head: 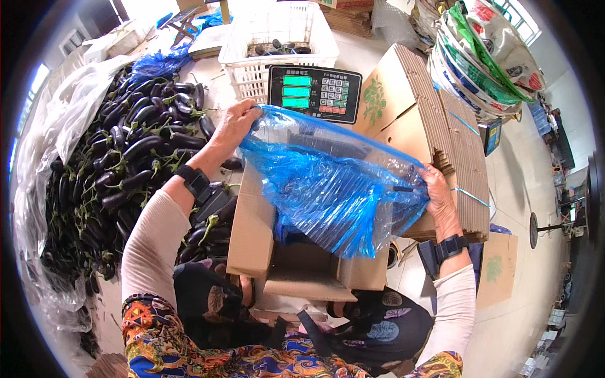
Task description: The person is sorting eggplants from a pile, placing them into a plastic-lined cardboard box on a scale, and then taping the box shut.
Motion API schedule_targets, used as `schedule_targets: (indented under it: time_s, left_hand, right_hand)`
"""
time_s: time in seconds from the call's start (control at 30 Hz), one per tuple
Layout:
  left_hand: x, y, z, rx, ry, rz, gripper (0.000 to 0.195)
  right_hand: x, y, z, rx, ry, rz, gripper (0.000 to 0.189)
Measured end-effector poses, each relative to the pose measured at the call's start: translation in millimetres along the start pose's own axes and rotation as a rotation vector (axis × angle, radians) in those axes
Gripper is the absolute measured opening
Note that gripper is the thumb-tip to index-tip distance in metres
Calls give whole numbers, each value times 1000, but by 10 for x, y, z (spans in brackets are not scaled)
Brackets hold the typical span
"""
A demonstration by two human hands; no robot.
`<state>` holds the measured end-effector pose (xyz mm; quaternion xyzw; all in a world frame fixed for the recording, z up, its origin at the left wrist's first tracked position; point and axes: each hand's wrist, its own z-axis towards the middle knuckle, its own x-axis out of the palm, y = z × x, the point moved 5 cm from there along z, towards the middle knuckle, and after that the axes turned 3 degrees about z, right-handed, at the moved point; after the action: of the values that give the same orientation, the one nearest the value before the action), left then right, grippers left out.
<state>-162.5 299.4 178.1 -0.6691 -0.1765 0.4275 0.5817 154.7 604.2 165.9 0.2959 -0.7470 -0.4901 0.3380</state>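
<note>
A translucent blue plastic bag [321, 189] is stretched between my two hands. My left hand [240, 124] is closed on its upper left corner, and my right hand [437, 189] grips its right end, lower down. The bag hangs over an open cardboard box [250, 227], whose flaps are spread and whose inside is partly hidden by the plastic. Just beyond the bag stands the display of an electronic scale [315, 93] with lit green readouts. A large heap of dark purple eggplants [142, 146] lies to the left, close to my left forearm.
A white plastic crate [283, 56] behind the scale holds several eggplants. Stacked flattened cartons [425, 123] stand at the right, with bulging woven sacks [482, 61] beyond them. Clear plastic sheeting [52, 141] edges the heap. A cardboard piece [496, 269] lies at the lower right.
</note>
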Motion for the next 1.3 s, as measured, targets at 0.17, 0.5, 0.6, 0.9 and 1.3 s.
schedule_targets:
  time_s: [0.17, 0.5, 0.6, 0.9, 1.3]
  left_hand:
    - [136, 629, 433, -1, 70, 134, 18]
    - [12, 1138, -282, -203, 362, 269, 22]
    - [-169, 1359, -227, -487, 312, 362, 17]
    - [133, -456, -1091, 579, 55, 666, 91]
    - [378, -187, -1000, 638, 106, 703, 13]
  right_hand:
    - [-199, -253, 491, 84, 4, -34, 15]
    - [-726, -1026, -66, 456, 119, -196, 18]
    - [-1157, -1012, -303, 317, -141, -836, 15]
    - [915, 74, -983, -727, 142, -1227, 71]
    - [729, -378, -746, -584, 152, -1407, 6]
